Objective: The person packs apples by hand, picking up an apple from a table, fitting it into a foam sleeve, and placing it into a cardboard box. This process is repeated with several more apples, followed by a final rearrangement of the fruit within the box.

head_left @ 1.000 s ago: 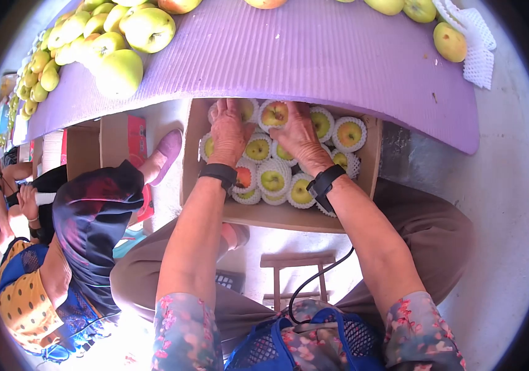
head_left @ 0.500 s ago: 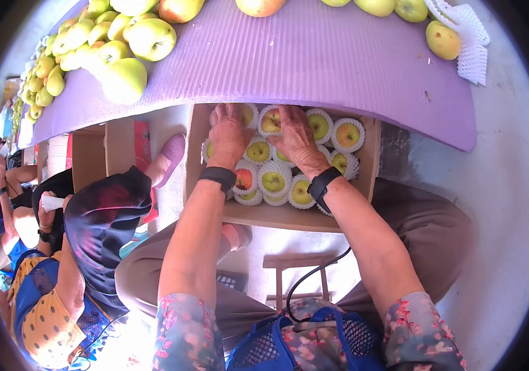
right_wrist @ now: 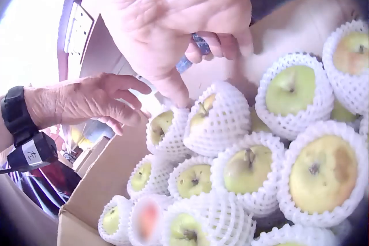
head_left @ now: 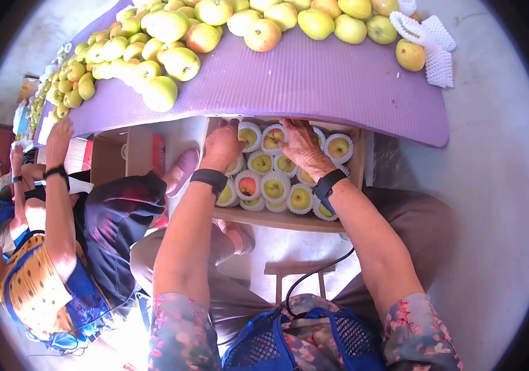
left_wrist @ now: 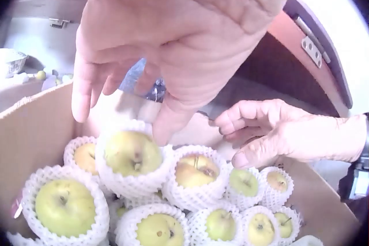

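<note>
An open cardboard box (head_left: 277, 219) holds several apples in white foam nets, stems up. My left hand (head_left: 223, 148) hovers over its back left part, fingers pointing down and apart. In the left wrist view, the left thumb is right beside a netted yellow-green apple (left_wrist: 134, 154). Across from it, my right hand (head_left: 306, 148) is over the back of the box, fingers loosely bent. In the right wrist view, its thumb tip overlaps the top of a netted apple (right_wrist: 164, 128), next to a tilted netted apple (right_wrist: 216, 116). Neither palm has anything in it.
A purple ribbed mat (head_left: 314, 86) overhangs the back of the box. Loose apples (head_left: 178, 62) are heaped on it, with white foam nets (head_left: 440, 62) at right. Another person's arm (head_left: 60, 204) reaches toward the mat at left. A wooden stool (head_left: 298, 268) stands below.
The head view has shifted, showing more apples on the mat. My left hand has moved slightly left, uncovering more of a netted apple. The neighbour's arm has risen toward the mat.
</note>
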`<action>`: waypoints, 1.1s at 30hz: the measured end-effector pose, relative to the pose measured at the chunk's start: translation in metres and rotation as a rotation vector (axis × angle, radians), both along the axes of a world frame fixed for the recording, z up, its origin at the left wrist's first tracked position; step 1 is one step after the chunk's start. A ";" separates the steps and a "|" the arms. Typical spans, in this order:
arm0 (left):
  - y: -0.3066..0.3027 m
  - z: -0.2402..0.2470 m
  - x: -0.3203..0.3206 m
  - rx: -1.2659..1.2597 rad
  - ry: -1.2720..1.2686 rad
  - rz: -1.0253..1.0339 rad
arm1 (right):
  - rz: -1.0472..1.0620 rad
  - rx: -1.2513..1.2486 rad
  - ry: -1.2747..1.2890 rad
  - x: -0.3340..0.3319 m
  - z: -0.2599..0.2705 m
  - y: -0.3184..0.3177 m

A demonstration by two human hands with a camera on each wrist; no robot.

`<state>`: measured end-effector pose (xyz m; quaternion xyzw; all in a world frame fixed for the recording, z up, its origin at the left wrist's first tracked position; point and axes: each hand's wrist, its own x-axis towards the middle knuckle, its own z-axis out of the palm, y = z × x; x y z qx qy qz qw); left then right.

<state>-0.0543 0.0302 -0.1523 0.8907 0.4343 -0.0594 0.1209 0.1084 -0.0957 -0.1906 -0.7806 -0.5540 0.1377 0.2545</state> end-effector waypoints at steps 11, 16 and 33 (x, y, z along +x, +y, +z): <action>0.016 0.034 -0.046 -0.128 -0.062 -0.060 | 0.492 -0.483 -0.045 0.023 0.098 -0.021; 0.002 -0.014 -0.043 -0.309 -0.111 0.043 | 0.636 -0.508 -0.125 0.002 0.148 -0.055; -0.023 -0.083 0.018 0.162 -0.555 0.207 | 0.629 -0.219 -0.259 -0.016 0.166 -0.099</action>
